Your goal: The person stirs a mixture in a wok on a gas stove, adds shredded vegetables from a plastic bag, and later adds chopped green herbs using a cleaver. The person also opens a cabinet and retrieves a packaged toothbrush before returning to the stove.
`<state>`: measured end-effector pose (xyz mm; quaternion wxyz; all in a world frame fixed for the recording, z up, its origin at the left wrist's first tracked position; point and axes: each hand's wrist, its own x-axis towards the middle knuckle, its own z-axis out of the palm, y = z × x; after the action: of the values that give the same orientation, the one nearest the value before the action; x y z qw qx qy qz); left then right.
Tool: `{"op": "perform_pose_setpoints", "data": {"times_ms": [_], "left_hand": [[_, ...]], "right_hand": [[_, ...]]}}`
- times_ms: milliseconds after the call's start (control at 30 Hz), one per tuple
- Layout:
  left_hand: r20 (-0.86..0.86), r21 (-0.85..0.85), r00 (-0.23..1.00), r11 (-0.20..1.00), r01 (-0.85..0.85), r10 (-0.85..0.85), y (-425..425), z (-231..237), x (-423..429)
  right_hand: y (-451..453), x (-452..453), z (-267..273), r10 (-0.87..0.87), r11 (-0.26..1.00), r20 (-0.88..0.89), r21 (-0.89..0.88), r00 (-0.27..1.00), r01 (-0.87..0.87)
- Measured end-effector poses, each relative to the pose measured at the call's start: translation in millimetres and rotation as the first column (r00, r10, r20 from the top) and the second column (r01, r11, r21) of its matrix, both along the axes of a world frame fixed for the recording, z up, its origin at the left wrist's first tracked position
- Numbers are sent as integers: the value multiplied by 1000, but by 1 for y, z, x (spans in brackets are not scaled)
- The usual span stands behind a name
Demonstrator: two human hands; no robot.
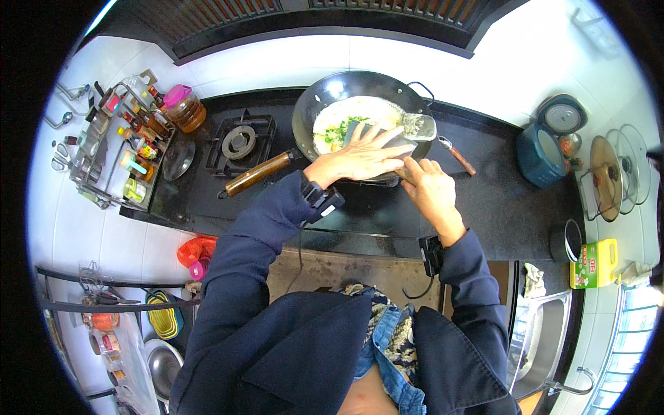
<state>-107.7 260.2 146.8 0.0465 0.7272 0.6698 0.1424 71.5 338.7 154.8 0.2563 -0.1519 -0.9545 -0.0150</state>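
My right hand [431,188] grips the wooden handle of a kitchen cleaver [406,150] over the near right rim of a black wok [307,124]. Spread flat above the cleaver's blade, my left hand [358,155] appears to touch it and covers much of it. Chopped green scallions [337,133] lie beside the blade, on a bubbling whitish broth [358,108] in the wok. A metal spatula [421,127] rests on the wok's right rim, its wooden-ended handle pointing right. The wok's wooden handle [259,173] reaches left, under my left forearm.
Left of the wok is a second gas burner [239,142]. A glass lid [179,161], a pink-lidded jar [185,110] and a spice rack [111,140] stand further left. To the right are a blue pot [540,155], a yellow jug [596,263] and a sink [547,332].
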Motion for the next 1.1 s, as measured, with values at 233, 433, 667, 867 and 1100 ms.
{"op": "perform_pose_setpoints", "data": {"times_ms": [233, 433, 667, 867, 1100], "left_hand": [[-96, -133, 988, 982, -131, 119, 14, 5, -4], [-114, -49, 869, 871, -489, 482, -1, -6, -57], [-212, -20, 904, 924, -383, 370, 14, -23, -61], [-453, 81, 802, 914, -397, 388, 0, -22, -59], [-488, -119, 757, 826, -551, 434, 12, -8, -86]], "right_hand": [[-2, 18, 1, -43, 998, 41, 47, 998, 41], [4, 56, 2, -202, 976, -13, -89, 979, 200], [-3, 69, -5, -219, 953, -96, -233, 971, 193], [-18, 86, -7, -259, 913, -29, -334, 966, 235], [-43, 148, -29, -344, 836, -226, -515, 912, 187]]}}
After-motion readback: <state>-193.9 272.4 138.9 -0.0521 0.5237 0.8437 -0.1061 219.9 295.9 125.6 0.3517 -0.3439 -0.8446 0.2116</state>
